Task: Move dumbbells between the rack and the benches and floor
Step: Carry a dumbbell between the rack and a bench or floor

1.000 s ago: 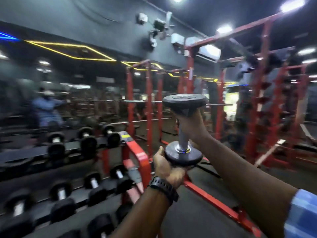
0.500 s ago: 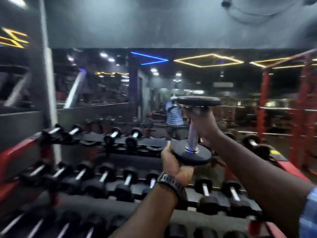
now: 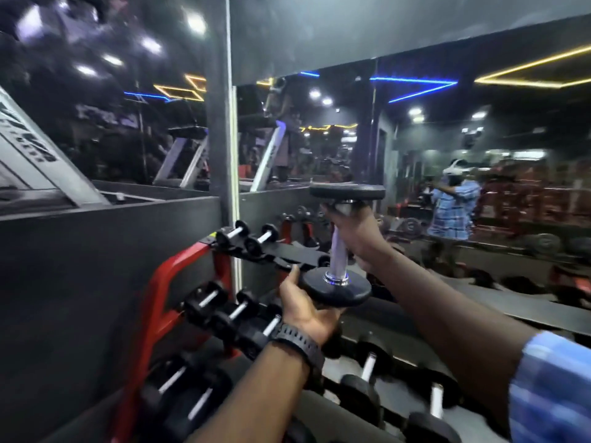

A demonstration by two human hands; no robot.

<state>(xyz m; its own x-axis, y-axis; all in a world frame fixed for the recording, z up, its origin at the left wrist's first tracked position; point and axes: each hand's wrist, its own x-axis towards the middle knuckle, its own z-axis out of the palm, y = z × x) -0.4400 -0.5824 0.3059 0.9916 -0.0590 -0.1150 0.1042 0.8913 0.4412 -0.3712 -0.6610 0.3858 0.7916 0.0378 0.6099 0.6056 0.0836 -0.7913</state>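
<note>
I hold a black dumbbell [image 3: 338, 251] with a chrome handle upright in front of me, above the rack. My right hand [image 3: 355, 233] grips the handle just under the top plate. My left hand [image 3: 307, 310], with a black watch on the wrist, cups the bottom plate from below and the left. The red-framed dumbbell rack [image 3: 179, 282] stands below, with several black dumbbells [image 3: 224, 310] on its tiers. Two small dumbbells [image 3: 244, 238] lie at the left end of the top tier.
A mirror wall [image 3: 415, 139] rises behind the rack and reflects a person in a blue checked shirt. A dark grey partition [image 3: 96, 266] stands left of the rack. Behind that partition are tilted white machine frames [image 3: 38, 167].
The view has swung left along the rack to its left end. Both hands keep the same hold on the upright dumbbell, now over the left part of the rack.
</note>
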